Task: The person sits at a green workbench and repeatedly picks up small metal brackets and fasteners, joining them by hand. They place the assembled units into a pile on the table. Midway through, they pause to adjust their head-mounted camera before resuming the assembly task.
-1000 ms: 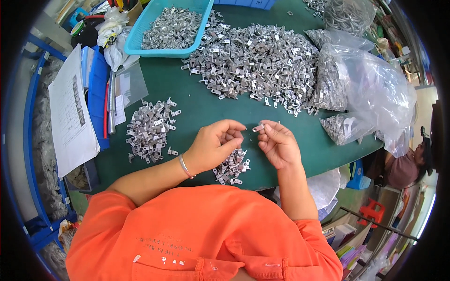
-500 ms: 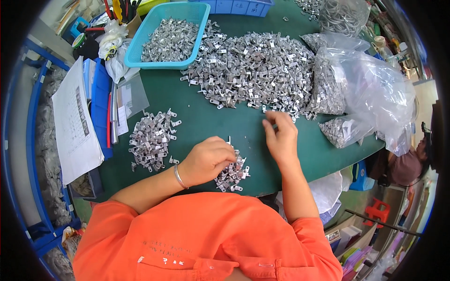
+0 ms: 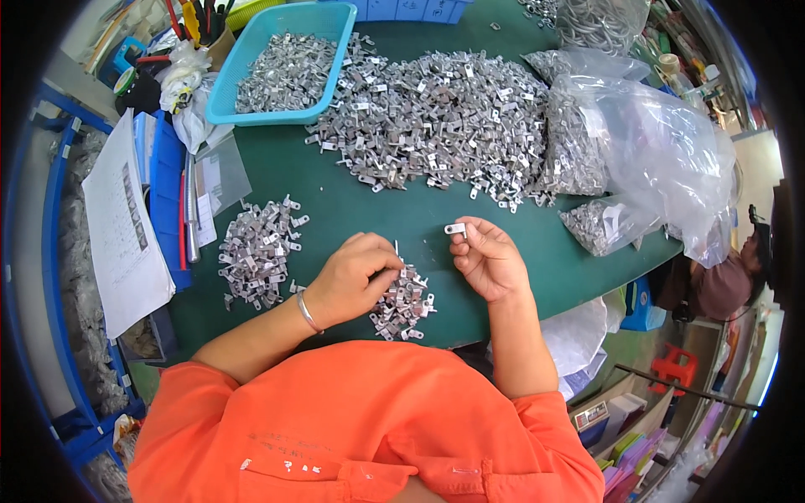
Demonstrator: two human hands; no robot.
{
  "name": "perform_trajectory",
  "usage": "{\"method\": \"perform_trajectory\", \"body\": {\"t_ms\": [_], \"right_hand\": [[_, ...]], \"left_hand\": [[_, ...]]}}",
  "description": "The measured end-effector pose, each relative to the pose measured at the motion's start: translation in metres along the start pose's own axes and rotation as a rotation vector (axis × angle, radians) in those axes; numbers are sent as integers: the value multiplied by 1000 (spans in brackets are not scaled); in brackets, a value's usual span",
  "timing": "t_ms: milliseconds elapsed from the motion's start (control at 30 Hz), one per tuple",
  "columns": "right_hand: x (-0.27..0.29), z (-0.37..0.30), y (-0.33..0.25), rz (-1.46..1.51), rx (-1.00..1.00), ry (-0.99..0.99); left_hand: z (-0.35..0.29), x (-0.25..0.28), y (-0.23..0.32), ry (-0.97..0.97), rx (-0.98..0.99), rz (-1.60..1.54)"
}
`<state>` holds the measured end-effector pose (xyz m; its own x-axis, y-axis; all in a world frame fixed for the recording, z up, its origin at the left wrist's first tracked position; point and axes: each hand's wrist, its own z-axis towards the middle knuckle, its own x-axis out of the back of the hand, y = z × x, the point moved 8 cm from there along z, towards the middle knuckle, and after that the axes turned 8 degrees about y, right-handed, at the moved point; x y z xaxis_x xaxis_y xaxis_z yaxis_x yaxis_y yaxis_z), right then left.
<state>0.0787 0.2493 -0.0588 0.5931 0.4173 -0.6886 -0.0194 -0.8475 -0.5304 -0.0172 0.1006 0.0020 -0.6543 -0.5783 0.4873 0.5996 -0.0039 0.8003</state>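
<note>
My right hand is raised over the green table, pinching a small flat metal bracket with a hole between thumb and fingertips. To its left, my left hand, with a bangle on the wrist, has thumb and fingers pressed together. A thin bright sliver stands up past those fingertips; the fingers hide what it belongs to. Beside and below this hand lies a small heap of metal brackets. Beyond both hands spreads a large pile of similar brackets.
Another bracket heap lies left on the green table. A turquoise basket of brackets stands behind it. Filled plastic bags line the right side. Papers lean on a blue holder at left. A person is at far right.
My right hand has come back from the near edge of the large pile and turned, now showing a bracket in its fingers. My left hand stays by the small heap. The view has shifted slightly.
</note>
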Motion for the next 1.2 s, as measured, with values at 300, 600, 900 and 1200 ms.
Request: {"method": "perform_trajectory", "body": {"t_ms": [300, 600, 900, 1200], "right_hand": [[-31, -27, 10, -505, 353, -119], [-69, 7, -47, -1493, 1209, 195], [-28, 28, -29, -1032, 649, 197], [-61, -42, -15, -890, 897, -57]], "left_hand": [[-1, -24, -12, 18, 521, -806], [-11, 3, 17, 43, -150, -80], [-10, 11, 7, 86, -37, -47], [-7, -18, -16, 44, 554, -783]]}}
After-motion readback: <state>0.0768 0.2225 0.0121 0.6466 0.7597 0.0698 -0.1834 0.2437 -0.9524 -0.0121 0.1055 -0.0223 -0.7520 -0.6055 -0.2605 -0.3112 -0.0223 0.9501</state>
